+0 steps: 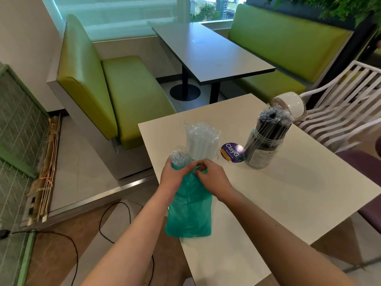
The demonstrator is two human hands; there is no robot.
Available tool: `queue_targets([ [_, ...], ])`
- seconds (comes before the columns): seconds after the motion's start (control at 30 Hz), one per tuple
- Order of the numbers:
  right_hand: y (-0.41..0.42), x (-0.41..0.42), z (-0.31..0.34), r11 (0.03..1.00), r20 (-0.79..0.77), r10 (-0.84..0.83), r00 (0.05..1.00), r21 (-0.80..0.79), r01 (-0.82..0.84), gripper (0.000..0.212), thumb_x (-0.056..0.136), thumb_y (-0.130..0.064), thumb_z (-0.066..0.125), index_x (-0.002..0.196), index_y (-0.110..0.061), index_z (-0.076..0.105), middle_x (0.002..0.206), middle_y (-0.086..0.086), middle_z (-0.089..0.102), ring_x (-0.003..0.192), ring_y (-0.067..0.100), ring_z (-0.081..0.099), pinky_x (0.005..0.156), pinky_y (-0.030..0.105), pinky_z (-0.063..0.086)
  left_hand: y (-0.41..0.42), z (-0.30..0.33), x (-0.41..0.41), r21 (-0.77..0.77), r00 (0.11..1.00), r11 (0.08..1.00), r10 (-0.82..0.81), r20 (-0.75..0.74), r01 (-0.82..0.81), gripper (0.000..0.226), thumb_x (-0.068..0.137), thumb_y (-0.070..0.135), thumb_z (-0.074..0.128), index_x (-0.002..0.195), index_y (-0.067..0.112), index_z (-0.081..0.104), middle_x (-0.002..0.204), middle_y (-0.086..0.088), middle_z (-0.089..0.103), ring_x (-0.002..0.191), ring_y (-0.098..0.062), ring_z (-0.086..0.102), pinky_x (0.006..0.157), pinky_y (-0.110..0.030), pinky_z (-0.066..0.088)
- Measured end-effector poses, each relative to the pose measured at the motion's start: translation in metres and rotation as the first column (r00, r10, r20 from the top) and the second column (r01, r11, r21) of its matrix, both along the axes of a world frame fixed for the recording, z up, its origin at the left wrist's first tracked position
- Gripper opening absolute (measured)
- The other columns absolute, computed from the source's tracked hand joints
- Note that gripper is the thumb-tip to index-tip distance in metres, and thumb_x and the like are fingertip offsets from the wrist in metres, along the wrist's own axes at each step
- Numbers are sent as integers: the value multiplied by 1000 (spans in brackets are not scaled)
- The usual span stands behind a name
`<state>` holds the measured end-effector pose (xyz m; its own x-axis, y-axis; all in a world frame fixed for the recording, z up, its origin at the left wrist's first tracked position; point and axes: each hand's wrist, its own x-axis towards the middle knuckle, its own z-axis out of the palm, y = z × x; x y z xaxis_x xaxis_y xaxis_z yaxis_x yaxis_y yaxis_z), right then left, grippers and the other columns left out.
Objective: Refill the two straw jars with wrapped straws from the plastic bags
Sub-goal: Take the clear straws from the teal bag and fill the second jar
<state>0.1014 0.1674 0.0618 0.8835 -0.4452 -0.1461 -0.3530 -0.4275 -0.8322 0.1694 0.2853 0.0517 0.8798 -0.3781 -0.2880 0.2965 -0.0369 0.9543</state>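
While the white bench (288,193) carried everything, a green plastic bag (189,211) lay at its near left edge, overhanging slightly. Behind it stood a jar of white wrapped straws (201,141), and well to the right a jar of black wrapped straws (266,139), full, with a white lid (290,104) beyond it. The left hand (175,178) gripped the bag's neck, where clear straw wrappers (179,157) stuck out. The right hand (212,178) pinched the bag's mouth with curled fingertips. A purple label (233,152) lay between the jars
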Motion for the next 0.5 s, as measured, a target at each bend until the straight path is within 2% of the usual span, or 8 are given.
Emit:
queue_targets([
  [0.13,-3,2,-2,989,-85,115,990,102,-106,49,89,-21,66,136,-16,52,127,1,59,117,17,54,99,28,45,1,-2,1,-29,998,1000,-10,-62,8,58,69,35,87,118,22,58,111,-4,70,101,-24,69,90,-47,56],
  [0.37,1,5,-5,990,-59,72,996,127,-64,47,89,-25,67,132,-19,50,129,1,56,119,19,53,103,35,46,3,6,-2,-107,985,988,-124,-118,112,52,76,28,82,121,17,59,112,-8,71,99,-23,71,88,-40,57],
  [0.5,-4,7,0,992,-61,49,997,117,-42,46,89,-27,68,131,-17,53,120,-1,58,112,18,55,98,32,46,12,10,1,-166,961,967,-222,-167,194,50,80,11,76,125,14,56,116,-11,69,103,-27,69,83,-37,59],
])
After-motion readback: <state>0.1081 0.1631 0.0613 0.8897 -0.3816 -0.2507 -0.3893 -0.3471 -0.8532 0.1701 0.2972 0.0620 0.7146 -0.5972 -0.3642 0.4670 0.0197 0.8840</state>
